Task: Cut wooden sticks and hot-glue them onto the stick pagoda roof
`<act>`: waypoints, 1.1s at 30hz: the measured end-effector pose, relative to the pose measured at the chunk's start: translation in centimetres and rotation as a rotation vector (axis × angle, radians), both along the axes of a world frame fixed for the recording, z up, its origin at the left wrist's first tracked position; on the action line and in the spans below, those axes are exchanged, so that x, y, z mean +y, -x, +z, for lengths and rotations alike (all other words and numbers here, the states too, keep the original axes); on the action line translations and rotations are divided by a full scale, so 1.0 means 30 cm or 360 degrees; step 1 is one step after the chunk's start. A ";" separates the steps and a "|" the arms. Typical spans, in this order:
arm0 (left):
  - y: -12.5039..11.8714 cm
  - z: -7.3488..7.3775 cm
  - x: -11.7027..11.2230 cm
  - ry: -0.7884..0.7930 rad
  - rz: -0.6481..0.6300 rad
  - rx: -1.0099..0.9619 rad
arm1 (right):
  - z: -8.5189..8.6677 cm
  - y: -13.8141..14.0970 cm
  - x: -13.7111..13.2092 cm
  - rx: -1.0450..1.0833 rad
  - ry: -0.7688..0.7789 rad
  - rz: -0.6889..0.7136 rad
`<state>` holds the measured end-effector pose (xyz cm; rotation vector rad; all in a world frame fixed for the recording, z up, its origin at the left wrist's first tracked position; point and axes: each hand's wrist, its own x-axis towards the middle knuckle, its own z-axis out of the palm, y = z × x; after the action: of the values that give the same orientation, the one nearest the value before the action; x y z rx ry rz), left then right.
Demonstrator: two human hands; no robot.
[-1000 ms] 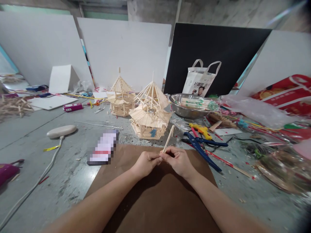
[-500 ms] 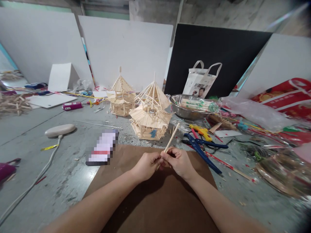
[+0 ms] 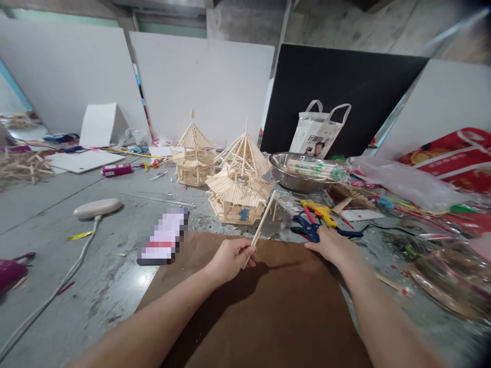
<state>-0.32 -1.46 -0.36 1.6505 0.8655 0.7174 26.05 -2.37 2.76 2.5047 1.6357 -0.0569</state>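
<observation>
My left hand point(image 3: 233, 259) is closed in a pinch around a few thin pale wooden sticks point(image 3: 263, 219), which slant up to the right above a brown sheet point(image 3: 245, 317). My right hand point(image 3: 334, 246) lies over one handle of a blue hand cutter point(image 3: 307, 226), thumb on the near side and fingers curled over it. Most of that handle is hidden beneath the hand. Beyond the left hand stands a small pavilion model point(image 3: 240, 197) built of sticks, its cone-shaped roof frame point(image 3: 247, 151) showing behind it.
A second stick pavilion point(image 3: 195, 158) is farther back. A phone point(image 3: 163, 237) and a white device with a cable point(image 3: 97, 208) lie left. To the right are a yellow glue gun point(image 3: 320, 212), a metal bowl point(image 3: 278, 176) with wrapped sticks, a tote bag point(image 3: 316, 135) and plastic wrap point(image 3: 406, 181).
My right hand has let go of the sticks and moved right, onto the blue cutter. My left hand keeps the sticks, nearly in place.
</observation>
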 end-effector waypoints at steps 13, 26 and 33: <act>0.012 -0.010 0.005 -0.0231 0.0089 0.0093 | 0.019 0.042 0.009 0.0049 -0.0264 -0.0111; 0.017 0.036 0.001 -0.0320 0.0067 -0.0150 | 0.111 0.147 -0.067 0.2750 -0.0978 0.0168; 0.012 0.028 0.003 0.0051 0.0108 -0.0348 | 0.083 0.202 -0.064 0.3132 -0.0581 0.0118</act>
<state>-0.69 -1.36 0.48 1.4882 0.7745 0.9079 19.98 -4.29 5.25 2.1777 1.9528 -3.1228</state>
